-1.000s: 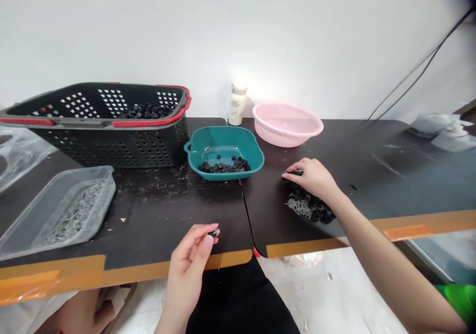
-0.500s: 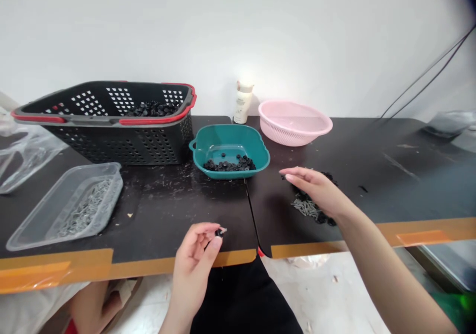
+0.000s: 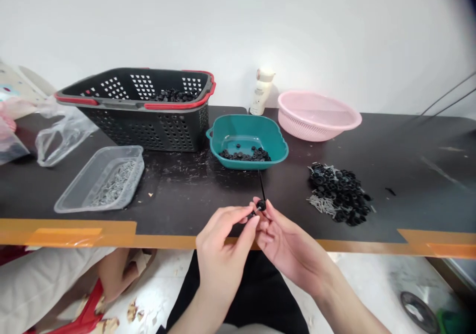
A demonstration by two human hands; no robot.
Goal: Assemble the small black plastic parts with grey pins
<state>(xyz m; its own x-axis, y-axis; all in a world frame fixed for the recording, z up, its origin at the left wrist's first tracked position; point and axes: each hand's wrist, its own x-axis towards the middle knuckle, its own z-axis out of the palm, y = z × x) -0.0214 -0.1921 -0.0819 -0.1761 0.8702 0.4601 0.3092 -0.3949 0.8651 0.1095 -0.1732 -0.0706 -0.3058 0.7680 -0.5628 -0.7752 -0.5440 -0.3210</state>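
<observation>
Both hands meet just above the front edge of the table. My left hand pinches a small black plastic part with thumb and forefinger; a thin pale screw seems to stick out of it. My right hand has a small black round cap between its fingers, right beside the left fingertips. Whether the two pieces touch, I cannot tell. To the right lies a pile of black round caps with loose grey screws along its near left side.
A teal basin holding black caps stands ahead. Left are a clear tray of screws, a black basket with red handles, and a plastic bag. A pink basket and a white bottle stand behind. Another person's leg shows lower left.
My right hand has come from the pile on the right to the middle, now with a black cap in it. My left hand has risen to meet it. The view has shifted.
</observation>
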